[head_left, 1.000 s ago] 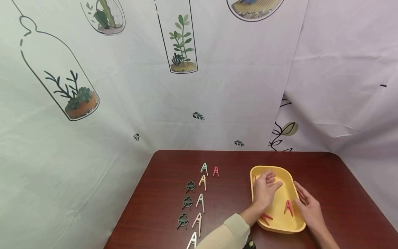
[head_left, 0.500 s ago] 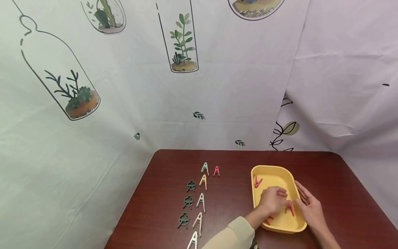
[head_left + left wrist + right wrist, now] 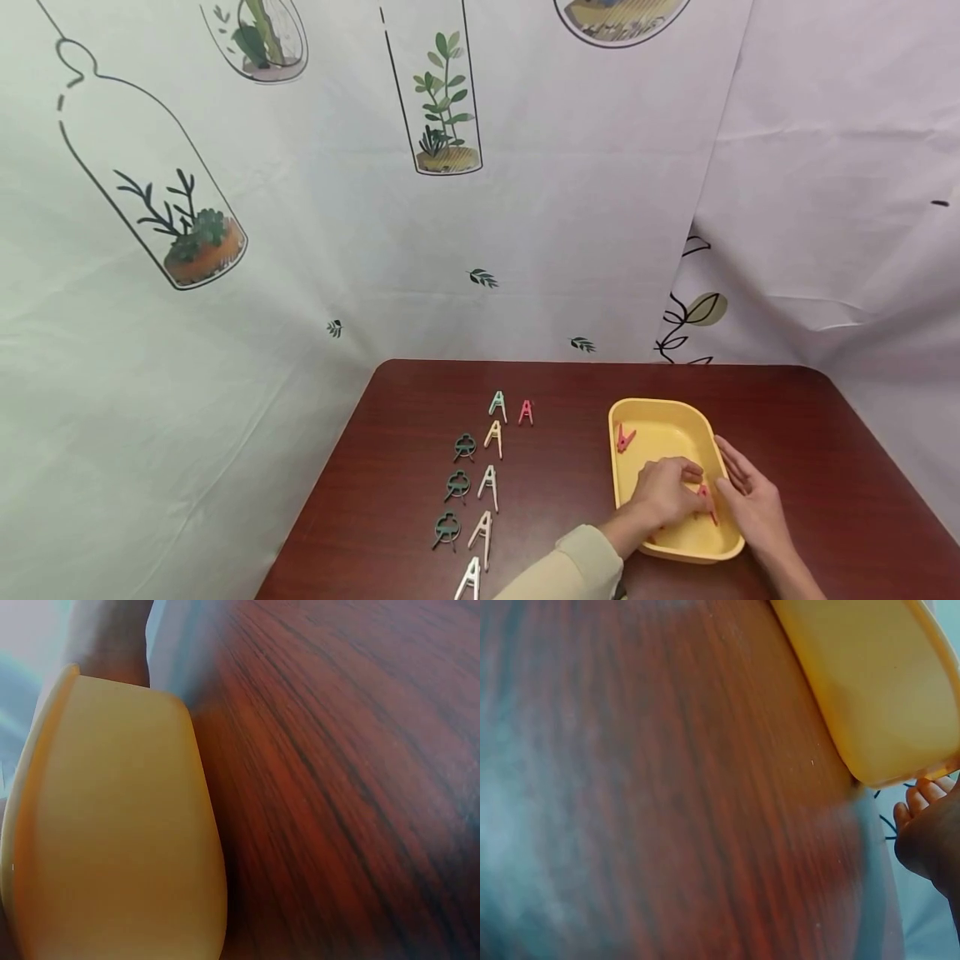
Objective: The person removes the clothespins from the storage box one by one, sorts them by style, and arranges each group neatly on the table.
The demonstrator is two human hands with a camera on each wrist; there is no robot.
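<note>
In the head view, a yellow tray [image 3: 626, 406] stands on the right part of the table. My left hand [image 3: 663, 492] reaches into it from the left, thumb and fingers closing on a red clothespin [image 3: 710, 510] near the right wall. Another red clothespin [image 3: 624, 438] lies in the far left corner. A third, near the front, is mostly hidden under my left wrist. My right hand [image 3: 753, 504] holds the tray's right side, thumb at the rim and fingers along the outer wall. The tray's outer wall [image 3: 120, 817] fills much of the left wrist view.
Left of the tray, clothespins stand in a column: green [image 3: 498, 404], yellow [image 3: 493, 437] and several pale ones [image 3: 488, 486]. One red clothespin [image 3: 527, 412] lies beside the green one. Dark green round clips [image 3: 457, 484] form another column. A printed cloth [image 3: 585, 250] hangs behind the table [image 3: 555, 483].
My left hand has moved from the tray's far left part toward its right front, onto the red clothespin there. The far-corner clothespin has come into sight. My right hand stays at the rim.
</note>
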